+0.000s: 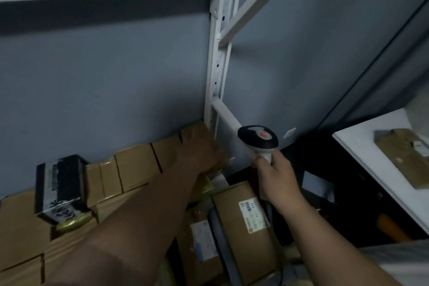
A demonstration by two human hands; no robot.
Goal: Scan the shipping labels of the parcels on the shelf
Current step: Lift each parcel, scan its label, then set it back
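Head view: right hand (277,177) round scanner (258,139), box label (253,216) "172"

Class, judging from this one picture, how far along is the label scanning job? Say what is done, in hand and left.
Done: nothing visible confirms any finished scan. In hand: the right hand grips the black-and-white handheld barcode scanner, while the left hand reaches onto the brown cardboard parcels at the shelf's end. Left: the brown box with the white shipping label and its neighbours.
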